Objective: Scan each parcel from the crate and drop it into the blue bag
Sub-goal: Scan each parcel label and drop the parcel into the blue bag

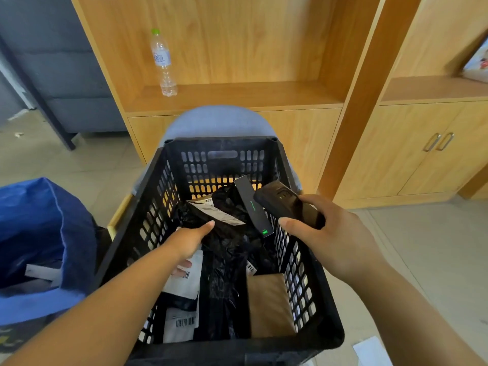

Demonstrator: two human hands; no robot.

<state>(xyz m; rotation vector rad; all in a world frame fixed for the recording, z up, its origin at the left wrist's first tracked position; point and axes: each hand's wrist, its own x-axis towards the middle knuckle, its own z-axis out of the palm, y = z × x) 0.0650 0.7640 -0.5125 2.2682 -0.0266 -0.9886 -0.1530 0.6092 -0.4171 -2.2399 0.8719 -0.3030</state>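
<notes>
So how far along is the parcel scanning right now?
Partly done. The blue bag already holds at least one labelled parcel. In hand: the left hand grips a black parcel above the crate, and the right hand holds the scanner. Left: several parcels in the crate, including a brown one.

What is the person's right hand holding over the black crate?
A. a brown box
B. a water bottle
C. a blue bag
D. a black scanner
D: the right hand is closed around a black handheld scanner above the crate, while the water bottle stands on the shelf and the blue bag sits to the left.
</notes>
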